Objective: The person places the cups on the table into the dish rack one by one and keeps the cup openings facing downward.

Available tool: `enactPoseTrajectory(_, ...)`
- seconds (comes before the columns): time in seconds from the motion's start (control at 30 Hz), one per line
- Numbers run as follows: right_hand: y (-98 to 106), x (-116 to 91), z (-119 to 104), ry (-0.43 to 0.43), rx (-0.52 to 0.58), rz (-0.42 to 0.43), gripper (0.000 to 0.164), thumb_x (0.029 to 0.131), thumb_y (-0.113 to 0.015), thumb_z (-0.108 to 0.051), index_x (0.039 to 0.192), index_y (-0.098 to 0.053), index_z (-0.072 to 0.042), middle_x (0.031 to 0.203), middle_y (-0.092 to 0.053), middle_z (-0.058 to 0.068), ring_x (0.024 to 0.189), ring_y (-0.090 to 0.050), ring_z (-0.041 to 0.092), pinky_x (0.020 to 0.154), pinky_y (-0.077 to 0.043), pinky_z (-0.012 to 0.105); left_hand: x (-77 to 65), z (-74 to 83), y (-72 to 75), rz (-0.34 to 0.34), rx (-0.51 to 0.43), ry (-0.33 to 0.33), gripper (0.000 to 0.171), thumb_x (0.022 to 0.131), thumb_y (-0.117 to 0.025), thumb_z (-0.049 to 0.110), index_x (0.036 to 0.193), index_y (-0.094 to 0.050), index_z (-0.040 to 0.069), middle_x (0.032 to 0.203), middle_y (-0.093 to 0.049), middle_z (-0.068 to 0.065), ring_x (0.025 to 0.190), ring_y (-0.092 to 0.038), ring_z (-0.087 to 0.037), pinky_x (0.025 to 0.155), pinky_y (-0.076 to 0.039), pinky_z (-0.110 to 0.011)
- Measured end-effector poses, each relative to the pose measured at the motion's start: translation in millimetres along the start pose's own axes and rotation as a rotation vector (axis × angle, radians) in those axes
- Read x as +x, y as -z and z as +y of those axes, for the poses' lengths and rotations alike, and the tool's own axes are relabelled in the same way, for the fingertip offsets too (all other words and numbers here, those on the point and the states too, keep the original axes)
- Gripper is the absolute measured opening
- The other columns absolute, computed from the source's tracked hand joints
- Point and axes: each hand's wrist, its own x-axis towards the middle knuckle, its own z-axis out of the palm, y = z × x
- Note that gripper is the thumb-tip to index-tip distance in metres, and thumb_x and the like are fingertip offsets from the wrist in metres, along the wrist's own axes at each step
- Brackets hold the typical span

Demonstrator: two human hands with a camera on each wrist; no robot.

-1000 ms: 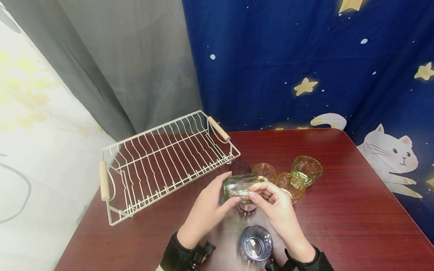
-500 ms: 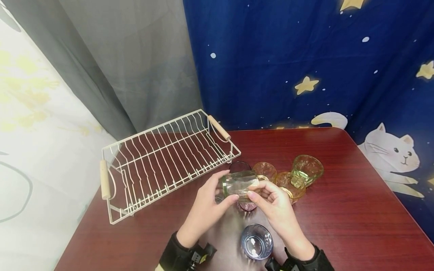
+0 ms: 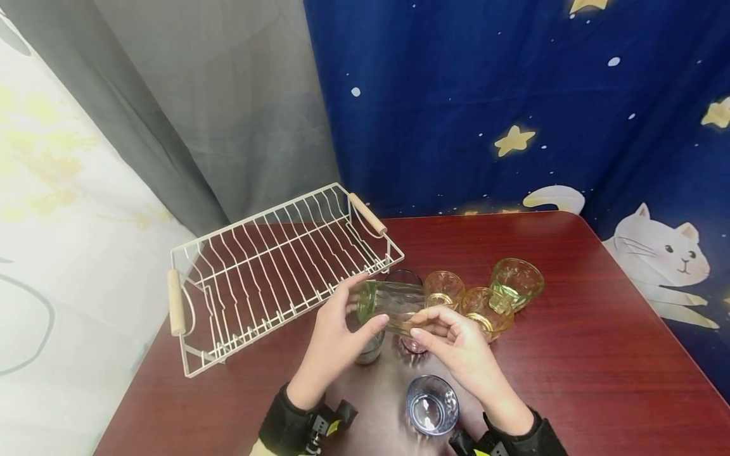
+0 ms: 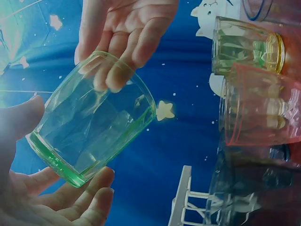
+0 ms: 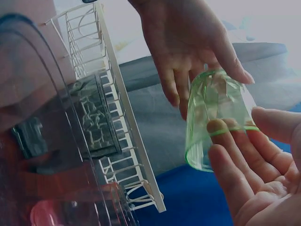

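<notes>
A clear green drinking glass (image 3: pixel 393 301) is held on its side above the table, its thick base to the left and its mouth to the right. My left hand (image 3: pixel 336 335) holds the base end, thumb on the near side and fingers beyond. At the mouth, my right hand (image 3: pixel 464 354) pinches the rim; the left wrist view shows fingers of this right hand (image 4: pixel 131 33) reaching inside the glass (image 4: pixel 94 122). A greyish glass (image 3: pixel 371 351) and a pink glass (image 3: pixel 413 346) stand below, partly hidden by the hands and the held glass.
A white wire dish rack (image 3: pixel 296 316) with wooden handles (image 3: pixel 367 214) stands at the left. A blue glass (image 3: pixel 432 405) is near me. Behind the hands are a dark glass (image 3: pixel 403 277), amber glasses (image 3: pixel 445 288) and another green glass (image 3: pixel 516 283). Curtains hang behind the table.
The left hand and the green glass have shifted a little left and up, showing more of the glass between the hands. More of the greyish glass below has come into sight.
</notes>
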Motion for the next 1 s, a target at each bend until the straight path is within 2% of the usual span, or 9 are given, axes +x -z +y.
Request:
enactPoseTrajectory(0.17,6,0,0,0.041,-0.095,0.04,0.021,0.09,-0.063,-0.002,0.111,-0.061,0.002,0.1,-0.071,0.017,0.091,-0.067,-0.002,0.08,-0.058,0.019,2.8,-2.7,14.1,0.061,0.098,-0.076,0.061,0.083,-0.075,0.027,0.136,-0.051,0.013,0.12,-0.065,-0.004,0.099,-0.066,-0.014,0.084,-0.057,-0.029)
enactPoseTrajectory(0.27,13,1,0,0.043,-0.152,0.095,0.026,0.09,-0.064,-0.003,0.116,-0.061,-0.001,0.102,-0.072,0.015,0.093,-0.065,-0.003,0.082,-0.056,0.017,5.2,-5.2,28.1,0.098,0.175,-0.096,0.061,0.081,-0.077,0.03,0.135,-0.053,0.015,0.122,-0.065,-0.002,0.105,-0.064,-0.015,0.089,-0.055,-0.034)
enactPoseTrajectory(0.33,20,1,1,0.02,-0.166,0.126,0.028,0.09,-0.065,-0.004,0.118,-0.06,-0.003,0.103,-0.071,0.008,0.086,-0.065,-0.002,0.071,-0.057,0.017,6.7,-7.4,39.0,0.117,0.214,-0.096,0.061,0.08,-0.078,0.032,0.135,-0.054,0.017,0.126,-0.064,-0.002,0.111,-0.063,-0.016,0.095,-0.053,-0.039)
enactPoseTrajectory(0.37,24,1,1,0.011,-0.183,0.144,0.029,0.09,-0.065,-0.004,0.118,-0.06,-0.003,0.104,-0.071,0.006,0.086,-0.064,-0.003,0.072,-0.057,0.016,7.4,-8.9,44.7,0.124,0.229,-0.095,0.061,0.08,-0.079,0.032,0.134,-0.055,0.016,0.127,-0.064,-0.002,0.114,-0.062,-0.018,0.097,-0.052,-0.041)
enactPoseTrajectory(0.5,40,0,4,-0.034,-0.291,0.205,0.031,0.089,-0.067,-0.008,0.119,-0.06,-0.005,0.11,-0.068,0.004,0.088,-0.06,-0.01,0.073,-0.054,0.009,9.6,-15.4,68.4,0.164,0.305,-0.081,0.062,0.077,-0.081,0.03,0.133,-0.057,0.016,0.126,-0.065,-0.004,0.109,-0.064,-0.02,0.092,-0.054,-0.042)
enactPoseTrajectory(0.57,47,-1,7,-0.07,-0.382,0.244,0.033,0.089,-0.069,-0.012,0.12,-0.061,-0.006,0.113,-0.067,0.009,0.097,-0.058,-0.012,0.085,-0.048,0.003,10.3,-18.2,80.4,0.182,0.349,-0.073,0.062,0.077,-0.081,0.028,0.133,-0.057,0.015,0.127,-0.065,-0.006,0.109,-0.064,-0.022,0.092,-0.053,-0.043)
enactPoseTrajectory(0.6,50,-2,8,-0.092,-0.435,0.258,0.035,0.088,-0.07,-0.014,0.121,-0.061,-0.007,0.115,-0.067,0.01,0.098,-0.058,-0.009,0.085,-0.048,0.003,10.8,-19.1,86.1,0.192,0.37,-0.069,0.062,0.077,-0.081,0.027,0.133,-0.057,0.016,0.127,-0.064,-0.007,0.11,-0.063,-0.023,0.091,-0.052,-0.044)
enactPoseTrajectory(0.8,65,-1,21,-0.18,-0.692,0.291,0.047,0.085,-0.072,-0.025,0.126,-0.058,-0.008,0.121,-0.061,0.013,0.105,-0.062,0.029,0.081,-0.052,0.037,15.1,-19.3,116.8,0.227,0.486,-0.067,0.06,0.08,-0.078,0.022,0.134,-0.056,0.011,0.13,-0.061,-0.014,0.116,-0.057,-0.032,0.096,-0.046,-0.051)
enactPoseTrajectory(1.0,66,0,36,-0.136,-0.767,0.267,0.051,0.08,-0.077,-0.02,0.126,-0.058,-0.006,0.119,-0.062,0.018,0.107,-0.061,0.037,0.083,-0.05,0.05,22.7,-19.2,146.2,0.226,0.568,-0.072,0.059,0.082,-0.075,0.019,0.135,-0.054,0.004,0.132,-0.059,-0.021,0.123,-0.053,-0.039,0.104,-0.04,-0.056)
